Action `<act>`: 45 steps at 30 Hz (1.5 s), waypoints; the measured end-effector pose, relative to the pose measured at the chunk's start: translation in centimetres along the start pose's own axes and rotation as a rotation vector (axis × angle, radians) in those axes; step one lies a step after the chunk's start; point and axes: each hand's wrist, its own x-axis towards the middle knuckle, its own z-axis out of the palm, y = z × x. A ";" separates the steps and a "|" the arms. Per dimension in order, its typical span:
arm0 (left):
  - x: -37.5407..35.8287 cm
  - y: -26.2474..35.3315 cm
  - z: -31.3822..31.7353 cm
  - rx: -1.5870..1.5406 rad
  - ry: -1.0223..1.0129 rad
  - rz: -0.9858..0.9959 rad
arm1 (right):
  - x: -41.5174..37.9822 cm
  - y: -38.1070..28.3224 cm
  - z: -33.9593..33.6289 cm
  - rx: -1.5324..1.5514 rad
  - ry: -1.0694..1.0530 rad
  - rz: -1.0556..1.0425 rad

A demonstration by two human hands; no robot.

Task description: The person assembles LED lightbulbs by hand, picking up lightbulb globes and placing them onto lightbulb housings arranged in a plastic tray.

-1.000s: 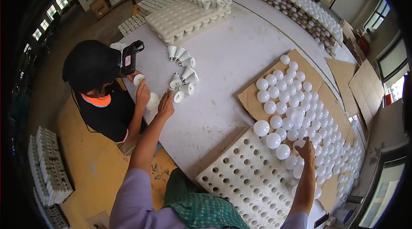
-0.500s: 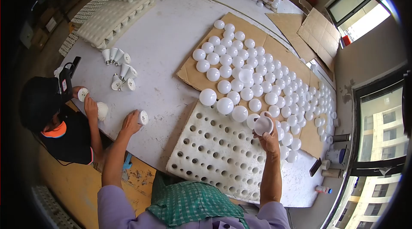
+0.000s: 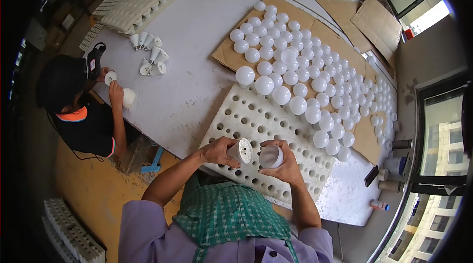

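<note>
My left hand [image 3: 218, 152] grips a white bulb base [image 3: 245, 151], its round open face with small dark parts turned toward the right. Facing it, a small gap away, is a white bulb cover [image 3: 271, 156] with its hollow side showing. The fingers of my right hand [image 3: 287, 167] are wrapped round that cover. Both hands are above a white foam tray [image 3: 229, 121] with rows of round holes. Beyond the tray, many white bulb covers [image 3: 281, 95] stand on a cardboard sheet [image 3: 224, 56], and some sit along the tray's far edge.
At the left a co-worker [image 3: 81, 110] in a black cap holds a round white piece [image 3: 111, 77]. Several bulb bases [image 3: 158, 56] lie on the table [image 3: 192, 31] near stacked foam trays [image 3: 129, 14]. A phone [image 3: 371, 176] and a small bottle [image 3: 379, 205] are by the right edge.
My left hand has brought the bulb base from the table's left side to above the tray. My right hand has drawn the cover nearer to me and leftward, so the two pieces face each other.
</note>
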 end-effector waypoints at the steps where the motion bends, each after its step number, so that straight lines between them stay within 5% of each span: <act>1: 0.2 0.5 0.6 0.105 0.003 0.037 | -0.4 -0.4 0.0 -0.115 -0.016 -0.008; 8: 0.6 1.0 2.5 0.321 -0.009 0.044 | -1.6 -2.0 0.8 -0.170 -0.071 0.176; 15: 0.0 3.6 3.7 0.547 -0.004 -0.199 | -1.9 -1.6 1.6 -0.369 -0.180 0.043; 21: -0.2 3.0 3.7 0.535 -0.026 -0.159 | -1.8 -1.8 3.6 -0.336 -0.182 0.016; 29: -0.3 4.1 4.2 0.615 -0.029 -0.142 | -1.7 0.9 5.5 -0.334 0.026 -0.437; 37: 0.5 4.4 4.3 0.661 -0.056 -0.102 | -1.5 2.0 5.3 -0.230 0.063 -0.377; 40: 1.5 3.7 3.6 0.613 -0.084 -0.298 | -1.1 2.6 4.3 -0.190 0.071 -0.266; 42: 1.0 3.0 2.5 0.570 0.038 -0.059 | -1.1 2.7 3.0 -0.142 0.089 -0.194; 45: -0.8 1.9 -1.3 0.361 0.352 -0.163 | -0.7 2.9 -2.8 -0.520 0.318 -0.056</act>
